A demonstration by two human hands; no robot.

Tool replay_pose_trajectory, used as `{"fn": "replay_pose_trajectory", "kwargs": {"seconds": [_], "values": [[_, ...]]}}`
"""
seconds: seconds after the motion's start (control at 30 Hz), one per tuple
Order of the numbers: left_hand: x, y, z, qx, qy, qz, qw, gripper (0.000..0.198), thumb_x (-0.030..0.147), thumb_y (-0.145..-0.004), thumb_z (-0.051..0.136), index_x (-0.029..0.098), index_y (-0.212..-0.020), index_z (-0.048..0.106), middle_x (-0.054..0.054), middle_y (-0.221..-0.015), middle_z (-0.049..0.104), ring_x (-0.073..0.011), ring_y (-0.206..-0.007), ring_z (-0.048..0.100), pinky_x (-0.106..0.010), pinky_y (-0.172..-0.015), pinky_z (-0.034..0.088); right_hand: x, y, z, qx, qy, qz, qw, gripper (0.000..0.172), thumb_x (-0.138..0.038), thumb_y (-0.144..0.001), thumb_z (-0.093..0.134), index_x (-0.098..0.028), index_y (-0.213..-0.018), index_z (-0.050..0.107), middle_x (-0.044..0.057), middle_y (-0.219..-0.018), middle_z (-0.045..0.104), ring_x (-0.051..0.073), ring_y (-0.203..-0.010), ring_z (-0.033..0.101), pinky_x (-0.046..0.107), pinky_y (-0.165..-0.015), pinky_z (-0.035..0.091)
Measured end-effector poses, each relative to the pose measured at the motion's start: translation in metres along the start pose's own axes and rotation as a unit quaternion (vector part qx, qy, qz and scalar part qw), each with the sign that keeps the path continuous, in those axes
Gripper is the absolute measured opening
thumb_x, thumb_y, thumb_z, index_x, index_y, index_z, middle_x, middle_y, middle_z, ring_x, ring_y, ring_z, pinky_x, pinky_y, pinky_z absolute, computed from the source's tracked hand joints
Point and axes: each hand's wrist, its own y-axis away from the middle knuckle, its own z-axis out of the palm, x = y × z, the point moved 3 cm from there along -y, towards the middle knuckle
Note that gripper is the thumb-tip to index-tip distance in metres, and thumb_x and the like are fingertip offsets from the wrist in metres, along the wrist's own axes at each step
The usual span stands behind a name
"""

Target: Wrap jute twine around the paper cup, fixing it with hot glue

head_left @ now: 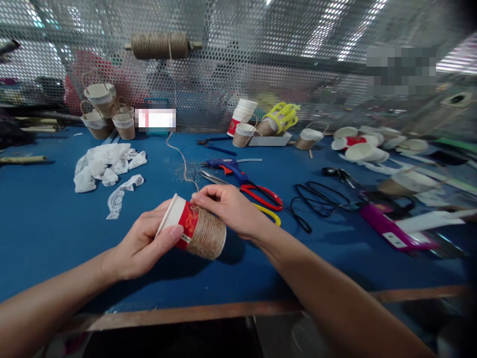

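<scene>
A red and white paper cup (pixel 188 223) lies tilted in my left hand (pixel 143 243), its rim toward the left. My left thumb presses on the cup's red band, and the fingers wrap behind the rim. Brown twine (pixel 206 233) is wound in close turns around the cup's base half. With thumb and forefinger, my right hand (pixel 223 204) pinches the twine at the upper edge of the winding. From there the loose strand runs back over the table and up to a twine spool (pixel 159 45) on a rod.
Behind my right hand lie a blue glue gun (pixel 227 166) and red-handled scissors (pixel 261 194). White lace (pixel 104 164) is piled at left. Finished small buckets (pixel 97 122) and stacked cups (pixel 242 117) stand along the mesh. A purple power strip (pixel 395 231) sits right, by black cable.
</scene>
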Motion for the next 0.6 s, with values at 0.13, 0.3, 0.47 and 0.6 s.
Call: {"fn": "replay_pose_trajectory", "kwargs": {"seconds": [0.13,0.3,0.47,0.6], "values": [[-0.011,-0.002,-0.004,0.065,0.014,-0.061,0.996,0.026,0.025,-0.089,0.038,0.015,-0.075,0.058,-0.003,-0.077,0.059,-0.0148,-0.075,0.054,-0.024,-0.069,0.043,0.001,-0.002,-0.007,-0.003,-0.01,0.003,1.0,0.043,-0.054,-0.081,0.044,-0.015,-0.083,0.062,0.006,-0.083,0.063,0.015,-0.075,0.056,0.029,-0.067,0.043],[-0.025,-0.004,-0.012,0.104,0.001,-0.098,0.99,0.026,0.032,-0.087,0.044,0.015,-0.083,0.063,-0.002,-0.074,0.06,-0.0148,-0.074,0.055,-0.024,-0.073,0.044,-0.006,0.0,-0.013,-0.043,0.03,-0.037,0.998,0.04,-0.052,-0.08,0.047,-0.016,-0.092,0.059,0.007,-0.09,0.063,0.018,-0.083,0.058,0.032,-0.073,0.046],[-0.033,-0.008,-0.011,0.068,0.192,-0.178,0.963,0.037,0.042,-0.082,0.051,0.012,-0.099,0.064,-0.008,-0.087,0.067,-0.0201,-0.082,0.059,-0.029,-0.077,0.046,-0.011,0.002,-0.013,-0.01,0.094,-0.109,0.99,0.041,-0.04,-0.074,0.061,-0.016,-0.106,0.052,0.007,-0.104,0.06,0.018,-0.089,0.059,0.033,-0.077,0.048],[-0.039,-0.009,-0.006,0.098,0.333,-0.258,0.902,0.031,0.035,-0.076,0.061,0.012,-0.096,0.065,-0.007,-0.082,0.069,-0.015,-0.074,0.061,-0.023,-0.072,0.047,-0.015,0.005,-0.009,0.023,0.179,-0.175,0.968,0.04,-0.032,-0.07,0.066,-0.017,-0.105,0.052,0.008,-0.109,0.057,0.019,-0.097,0.056,0.034,-0.085,0.045]]}}
